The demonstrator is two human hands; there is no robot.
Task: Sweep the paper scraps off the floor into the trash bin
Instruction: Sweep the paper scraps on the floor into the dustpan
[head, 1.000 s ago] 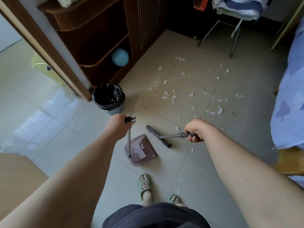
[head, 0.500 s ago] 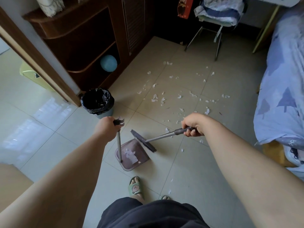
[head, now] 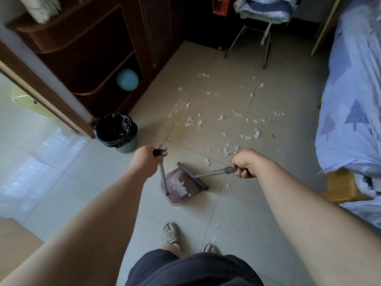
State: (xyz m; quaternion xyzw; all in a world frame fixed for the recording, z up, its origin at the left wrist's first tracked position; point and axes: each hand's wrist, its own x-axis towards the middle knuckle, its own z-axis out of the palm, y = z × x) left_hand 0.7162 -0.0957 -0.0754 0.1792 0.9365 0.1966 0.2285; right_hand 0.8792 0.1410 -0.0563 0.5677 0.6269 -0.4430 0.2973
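The left hand (head: 145,159) is clenched round the dark forked grip at the top of the dustpan's upright metal pole (head: 162,174); its fingers wrap the far side of the grip and are mostly hidden behind the back of the hand. The pole runs down to the rear of the mauve dustpan (head: 185,198), which sits flat on the pale tiled floor (head: 237,203) with its open mouth facing away from the person. The right hand (head: 245,163) grasps the dark grip of a short broom (head: 212,173), its fingers (head: 240,173) curled under the handle. The shaft slants down and to the left to the dark broom head (head: 192,178), which lies across the dustpan's mouth. Several white scraps (head: 179,185) lie inside the pan just behind the broom head, well below both sets of fingers. Most of the paper scraps (head: 224,118) are scattered over the tiles beyond the hands, the nearest ones just past the right hand's knuckles, and a few more lie near the person's feet. The trash bin (head: 127,145), lined with a black bag, stands against the door frame to the left of the left hand. A blue ball (head: 127,79) rests on a low shelf of the dark wooden cabinet (head: 86,50). A green slipper (head: 171,234) shows on one foot, and a bed with blue patterned bedding (head: 350,100) fills the right edge.
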